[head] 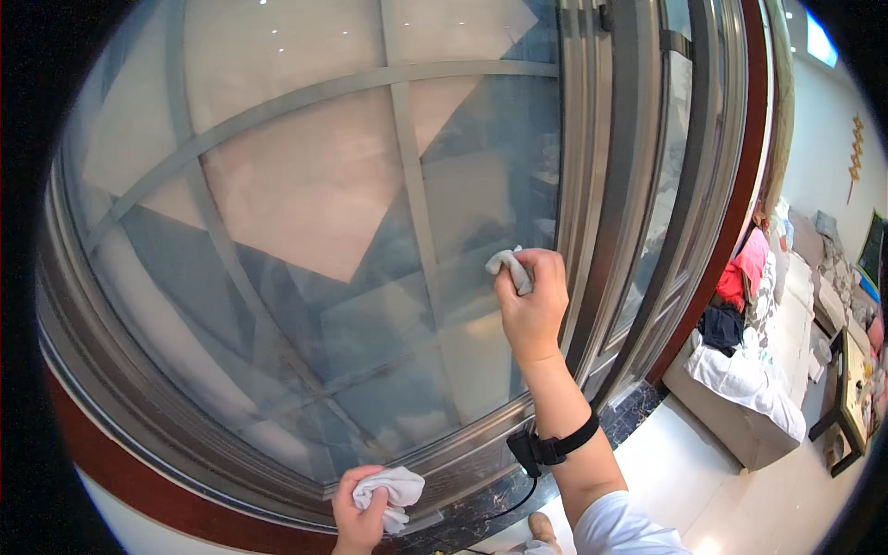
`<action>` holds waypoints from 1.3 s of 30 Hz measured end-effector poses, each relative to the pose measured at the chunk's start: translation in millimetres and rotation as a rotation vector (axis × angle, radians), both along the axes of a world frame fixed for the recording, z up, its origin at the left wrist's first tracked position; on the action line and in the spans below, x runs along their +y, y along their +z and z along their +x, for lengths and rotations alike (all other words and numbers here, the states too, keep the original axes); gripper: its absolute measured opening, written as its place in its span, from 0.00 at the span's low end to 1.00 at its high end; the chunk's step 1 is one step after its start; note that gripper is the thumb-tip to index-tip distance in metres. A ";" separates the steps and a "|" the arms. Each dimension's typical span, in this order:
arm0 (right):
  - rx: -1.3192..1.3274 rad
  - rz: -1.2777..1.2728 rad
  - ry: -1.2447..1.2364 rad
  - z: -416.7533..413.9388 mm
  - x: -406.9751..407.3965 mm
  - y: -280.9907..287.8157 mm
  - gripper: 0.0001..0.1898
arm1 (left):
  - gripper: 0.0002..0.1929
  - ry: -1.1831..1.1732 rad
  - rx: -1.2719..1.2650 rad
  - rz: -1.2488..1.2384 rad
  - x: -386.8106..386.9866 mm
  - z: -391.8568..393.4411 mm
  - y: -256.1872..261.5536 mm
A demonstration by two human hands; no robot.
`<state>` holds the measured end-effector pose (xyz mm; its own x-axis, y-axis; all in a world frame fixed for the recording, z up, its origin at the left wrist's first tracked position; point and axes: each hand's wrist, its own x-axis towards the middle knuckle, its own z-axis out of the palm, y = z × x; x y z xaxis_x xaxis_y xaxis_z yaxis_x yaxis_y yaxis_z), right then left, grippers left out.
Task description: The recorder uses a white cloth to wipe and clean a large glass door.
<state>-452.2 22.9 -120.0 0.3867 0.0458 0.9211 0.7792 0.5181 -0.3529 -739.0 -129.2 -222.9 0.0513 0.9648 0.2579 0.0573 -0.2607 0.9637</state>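
Observation:
My right hand [538,305] grips a small bunched grey-white cloth [512,269] at the right part of a large window pane [374,208]. The cloth appears to be against the glass, close to the metal frame upright [583,208]. Lower down, my left hand [361,510] holds a crumpled white cloth [399,489] in front of the window's bottom rail [444,444]. A black strap with a small device [548,447] is around my right forearm, and a cable hangs from it.
A dark marble sill [485,496] runs below the frame. To the right stand a sofa [739,409] with clothes heaped on it and a low table [843,402]. A dark red wooden trim [714,270] borders the window. My shoe [542,527] shows at the bottom.

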 end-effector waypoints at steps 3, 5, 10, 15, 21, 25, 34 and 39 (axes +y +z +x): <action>0.020 -0.152 0.018 7.0 -7.3 10.4 0.10 | 0.13 0.048 -0.057 -0.055 2.5 -2.2 -9.8; 0.033 -0.180 0.007 11.8 -4.9 16.6 0.10 | 0.13 0.034 -0.070 -0.019 7.0 -3.7 -12.7; 0.139 -0.362 0.021 31.6 -1.5 26.4 0.10 | 0.13 -0.021 -0.106 0.041 12.3 5.4 -14.2; 0.065 -0.346 0.050 37.5 -2.6 23.2 0.13 | 0.13 -0.067 -0.158 0.008 11.6 13.1 -17.7; 0.098 -0.384 -0.002 39.0 -0.9 27.3 0.12 | 0.13 -0.058 -0.138 0.019 9.5 13.7 -23.5; 0.047 -0.345 0.041 34.8 0.0 25.6 0.11 | 0.13 -0.068 -0.197 -0.054 7.7 15.0 -23.4; -0.032 -0.409 0.052 32.4 -4.9 26.6 0.11 | 0.13 -0.051 -0.127 0.033 12.8 19.4 -20.3; -0.002 -0.438 0.021 35.9 -2.7 32.0 0.13 | 0.13 -0.089 -0.192 -0.016 10.2 24.9 -17.6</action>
